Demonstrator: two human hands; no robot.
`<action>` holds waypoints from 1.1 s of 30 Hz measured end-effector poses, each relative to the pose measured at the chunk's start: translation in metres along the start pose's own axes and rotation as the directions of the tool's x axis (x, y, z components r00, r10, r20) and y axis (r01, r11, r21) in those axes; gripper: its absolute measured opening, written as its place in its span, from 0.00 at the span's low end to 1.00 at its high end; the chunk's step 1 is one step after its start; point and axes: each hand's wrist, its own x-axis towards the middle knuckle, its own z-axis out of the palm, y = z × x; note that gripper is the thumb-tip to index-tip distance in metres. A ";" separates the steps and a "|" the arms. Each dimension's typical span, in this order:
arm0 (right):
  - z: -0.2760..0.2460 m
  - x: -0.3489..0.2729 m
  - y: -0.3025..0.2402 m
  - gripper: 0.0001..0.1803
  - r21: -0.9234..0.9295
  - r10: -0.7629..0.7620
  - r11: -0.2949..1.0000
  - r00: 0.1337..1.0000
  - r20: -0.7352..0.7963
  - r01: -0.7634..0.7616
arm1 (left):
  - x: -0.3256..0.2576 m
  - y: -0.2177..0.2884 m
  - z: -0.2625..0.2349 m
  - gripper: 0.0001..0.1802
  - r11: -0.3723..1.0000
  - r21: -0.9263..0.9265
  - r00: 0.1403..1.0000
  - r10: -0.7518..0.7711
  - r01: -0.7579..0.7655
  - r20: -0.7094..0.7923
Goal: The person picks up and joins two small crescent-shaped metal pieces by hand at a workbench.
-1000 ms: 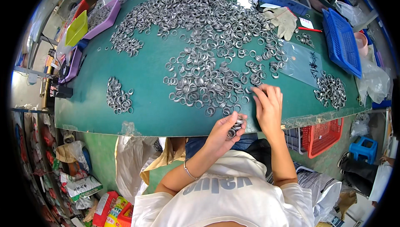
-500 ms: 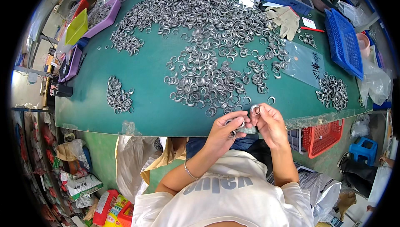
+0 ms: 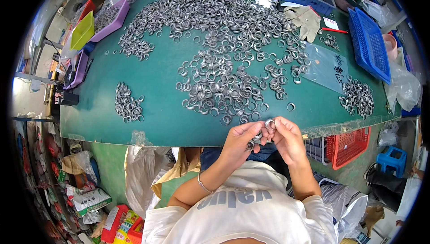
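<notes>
Right hand pinches single metal ring between thumb and fingers, at near edge of green table. Left hand curls closed around few more rings, fingertips close to right hand. Large ring heap spreads from middle to far side. Small left pile, small right pile lie apart. Lone ring lies just beyond right hand.

You're working in a factory-like workshop: loose metal rings are covering much of the green tabletop, blue plastic baskets are sitting at its right edge, and a large sack is standing below its near edge.
</notes>
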 end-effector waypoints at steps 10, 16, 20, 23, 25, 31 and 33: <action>0.006 0.001 -0.004 0.12 0.233 0.114 0.965 0.993 0.038 -0.120 | -0.004 0.004 0.005 0.11 0.999 0.001 0.999 -0.042 0.042 -0.031; 0.011 -0.009 0.001 0.08 -0.208 -0.122 0.973 0.988 -0.091 0.101 | -0.003 0.003 0.004 0.13 0.998 0.061 1.000 -0.016 0.016 -0.005; 0.022 -0.010 -0.004 0.03 -0.836 -0.586 0.317 0.785 0.199 0.449 | 0.001 -0.002 -0.005 0.15 0.984 0.178 0.999 0.020 -0.026 0.033; 0.024 -0.008 -0.008 0.06 -0.856 -0.612 0.062 0.697 0.373 0.513 | 0.003 -0.003 -0.009 0.15 0.976 0.212 0.998 0.033 -0.045 0.058; 0.024 -0.007 -0.018 0.05 -0.847 -0.567 -0.080 0.675 0.472 0.525 | 0.003 0.000 -0.006 0.14 0.987 0.162 0.998 0.010 -0.018 0.055; -0.003 0.028 -0.033 0.06 -0.938 -0.761 -0.057 0.593 0.262 0.343 | 0.003 0.001 -0.006 0.14 0.998 -0.024 0.996 -0.063 0.065 0.058; -0.008 0.045 -0.036 0.07 -0.958 -0.735 -0.200 0.614 0.286 0.206 | 0.002 0.001 -0.002 0.14 0.999 -0.003 0.998 -0.033 0.033 0.050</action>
